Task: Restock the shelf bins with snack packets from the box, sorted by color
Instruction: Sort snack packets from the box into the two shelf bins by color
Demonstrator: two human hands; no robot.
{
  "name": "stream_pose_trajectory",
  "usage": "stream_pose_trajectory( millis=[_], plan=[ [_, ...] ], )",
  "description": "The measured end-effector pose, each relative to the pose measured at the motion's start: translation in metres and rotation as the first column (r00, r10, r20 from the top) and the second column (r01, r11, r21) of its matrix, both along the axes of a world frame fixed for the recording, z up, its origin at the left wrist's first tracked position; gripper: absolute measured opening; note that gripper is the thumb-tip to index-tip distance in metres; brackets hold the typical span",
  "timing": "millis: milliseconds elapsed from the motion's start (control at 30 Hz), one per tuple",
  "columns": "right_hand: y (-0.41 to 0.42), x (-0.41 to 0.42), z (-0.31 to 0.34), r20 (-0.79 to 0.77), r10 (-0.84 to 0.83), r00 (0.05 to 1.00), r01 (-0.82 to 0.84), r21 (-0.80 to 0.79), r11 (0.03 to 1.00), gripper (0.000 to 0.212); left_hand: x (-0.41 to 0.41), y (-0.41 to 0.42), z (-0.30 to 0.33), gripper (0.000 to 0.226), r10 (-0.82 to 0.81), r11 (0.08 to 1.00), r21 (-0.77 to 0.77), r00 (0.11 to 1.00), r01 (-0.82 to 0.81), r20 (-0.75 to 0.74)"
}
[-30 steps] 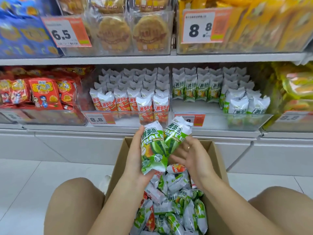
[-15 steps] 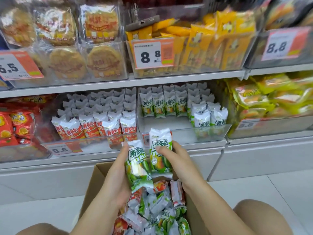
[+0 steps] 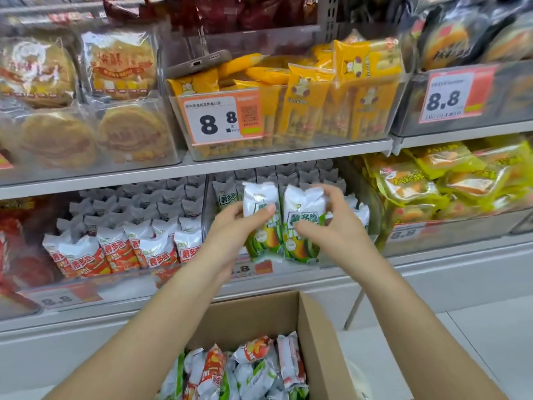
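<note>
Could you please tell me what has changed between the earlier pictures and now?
Both hands lifted their green packets up from over the box to the green bin: the left hand keeps its grip on the left green packet, the right hand on the right green packet. Nothing released; the red packets are unchanged.

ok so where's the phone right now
In the head view, the phone lies upper centre, on top of the yellow packets in the upper-shelf bin, above the 8.8 price tag.
</note>
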State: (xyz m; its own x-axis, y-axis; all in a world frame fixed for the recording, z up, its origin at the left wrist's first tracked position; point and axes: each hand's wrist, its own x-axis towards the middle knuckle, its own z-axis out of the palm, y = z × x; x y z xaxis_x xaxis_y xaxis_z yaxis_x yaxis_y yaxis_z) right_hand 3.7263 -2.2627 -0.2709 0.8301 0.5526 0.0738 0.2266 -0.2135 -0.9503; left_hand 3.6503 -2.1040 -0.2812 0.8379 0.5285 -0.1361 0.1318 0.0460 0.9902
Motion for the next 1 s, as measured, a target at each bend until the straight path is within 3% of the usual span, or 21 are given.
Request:
stream_pose_trajectory(
  millis=[100,167,267,367,500,567,633,700,767,833,900,1000],
  plan=[
    [0.007,0.030,-0.009,0.051,-0.071,0.996,0.069,0.040,0.997,0.049,0.043,0.014,-0.014,0.038,0.214,0.977,-0.004,0.971,-0.215,0.103],
    [0.010,0.042,-0.019,0.098,-0.063,0.993,0.065,-0.016,0.998,0.047,0.067,0.022,-0.030,0.044,0.276,0.952,0.103,0.954,-0.289,0.120],
    [0.008,0.050,-0.031,0.169,0.012,0.986,0.015,-0.155,0.988,0.047,0.098,0.032,-0.058,0.056,0.211,0.948,0.246,0.978,-0.203,-0.006],
    [0.005,0.055,-0.037,0.156,0.008,0.988,0.014,-0.140,0.990,0.047,0.125,0.034,-0.078,0.041,0.110,0.949,0.311,0.973,-0.042,-0.204],
    [0.009,0.062,-0.042,0.155,0.035,0.987,-0.016,-0.119,0.993,0.047,0.149,0.033,-0.085,0.033,0.066,0.822,0.558,0.955,0.113,-0.290],
    [0.014,0.065,-0.044,0.172,0.052,0.984,-0.028,-0.135,0.990,0.047,0.155,0.036,-0.084,0.030,0.089,0.777,0.613,0.937,0.148,-0.338],
    [0.018,0.065,-0.046,0.211,0.072,0.975,-0.035,-0.172,0.984,0.046,0.157,0.040,-0.083,0.040,0.068,0.808,0.572,0.944,0.139,-0.324],
    [0.024,0.065,-0.049,0.280,0.105,0.954,-0.036,-0.240,0.970,0.047,0.151,0.041,-0.080,0.036,0.004,0.904,0.419,0.977,0.088,-0.212],
    [0.029,0.066,-0.054,0.327,0.147,0.933,-0.024,-0.352,0.936,0.048,0.138,0.039,-0.076,0.020,-0.058,0.995,0.078,0.993,0.066,-0.105],
    [0.034,0.067,-0.061,0.372,0.164,0.914,0.033,-0.472,0.881,0.048,0.123,0.038,-0.071,0.009,-0.018,0.973,-0.230,0.998,0.002,-0.066],
    [0.037,0.070,-0.067,0.441,0.125,0.889,0.135,-0.513,0.848,0.047,0.113,0.038,-0.069,0.019,-0.010,0.963,-0.267,0.991,-0.026,-0.131],
    [0.039,0.070,-0.071,0.480,0.058,0.875,0.214,-0.492,0.844,0.047,0.097,0.033,-0.070,0.051,-0.208,0.978,-0.055,0.935,0.201,-0.287]
  ],
)
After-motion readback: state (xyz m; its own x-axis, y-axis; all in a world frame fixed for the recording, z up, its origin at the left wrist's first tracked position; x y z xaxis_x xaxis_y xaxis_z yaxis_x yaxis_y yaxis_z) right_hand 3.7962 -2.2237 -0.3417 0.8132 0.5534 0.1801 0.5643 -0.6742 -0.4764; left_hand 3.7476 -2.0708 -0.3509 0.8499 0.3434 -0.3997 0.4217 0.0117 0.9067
